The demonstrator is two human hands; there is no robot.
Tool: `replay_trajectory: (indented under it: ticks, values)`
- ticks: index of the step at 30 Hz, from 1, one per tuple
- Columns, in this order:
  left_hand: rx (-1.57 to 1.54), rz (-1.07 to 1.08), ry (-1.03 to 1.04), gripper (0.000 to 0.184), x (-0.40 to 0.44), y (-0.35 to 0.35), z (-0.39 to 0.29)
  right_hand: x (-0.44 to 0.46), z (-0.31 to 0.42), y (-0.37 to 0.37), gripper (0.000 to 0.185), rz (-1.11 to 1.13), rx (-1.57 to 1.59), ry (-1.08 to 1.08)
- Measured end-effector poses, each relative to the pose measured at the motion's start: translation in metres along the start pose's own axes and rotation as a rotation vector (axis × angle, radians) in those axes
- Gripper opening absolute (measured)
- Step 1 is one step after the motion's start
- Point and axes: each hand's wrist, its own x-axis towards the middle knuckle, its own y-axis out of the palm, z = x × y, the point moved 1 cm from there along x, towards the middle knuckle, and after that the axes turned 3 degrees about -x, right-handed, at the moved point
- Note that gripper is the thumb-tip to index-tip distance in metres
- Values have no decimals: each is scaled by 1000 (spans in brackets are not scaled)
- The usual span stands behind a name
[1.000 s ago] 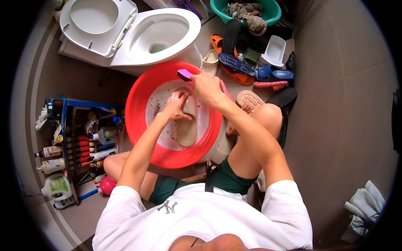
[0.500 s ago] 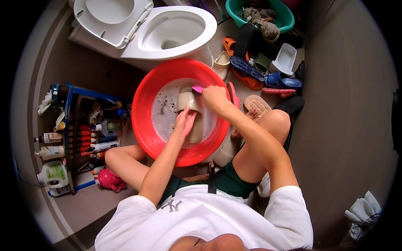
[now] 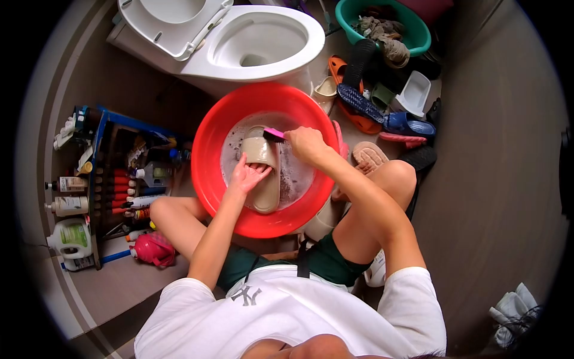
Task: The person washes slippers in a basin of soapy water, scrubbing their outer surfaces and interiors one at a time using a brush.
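A beige slipper (image 3: 263, 151) lies sole down over soapy water in a red basin (image 3: 206, 152). My left hand (image 3: 247, 175) holds it, the fingers tucked under its strap from the near side and the thumb outside. My right hand (image 3: 307, 145) is closed round the handle of a pink brush (image 3: 275, 134). The brush's dark bristles are at the right edge of the strap, near the toe end; whether they touch it is hard to tell.
Beyond the basin stands a white toilet (image 3: 263, 45). Slippers, including a blue one (image 3: 408, 124), and a green basin (image 3: 421, 42) with cloths lie at the upper right. A blue-framed rack (image 3: 98, 155) with bottles is at the left. My bent legs flank the basin's near side.
The slipper has turned strap up, and my left hand has gone from gripping across it to under the strap. My right hand has brought the brush down to the strap. The view has shifted.
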Motion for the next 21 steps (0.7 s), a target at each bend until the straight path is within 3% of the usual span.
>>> replay_trajectory:
  ticks: [6,9,12,16,19,21]
  values:
    - [-93,-15,43,38,-13,-25,-8,1,17,24,16,-100,100,-137]
    - [-105,16,44,37,-4,-34,-2,-10,33,28,19,-36,132,-78]
    - [-66,28,20,35,4,-34,4,-17,39,63,43,-50,85,11]
    - [224,111,265,23,21,-44,23,-25,56,90,53,-28,49,135]
    - [387,57,360,26,34,-52,36,-33,67,114,53,-144,101,226]
    - [233,77,390,33,35,-52,46,-51,80,120,53,-118,135,300]
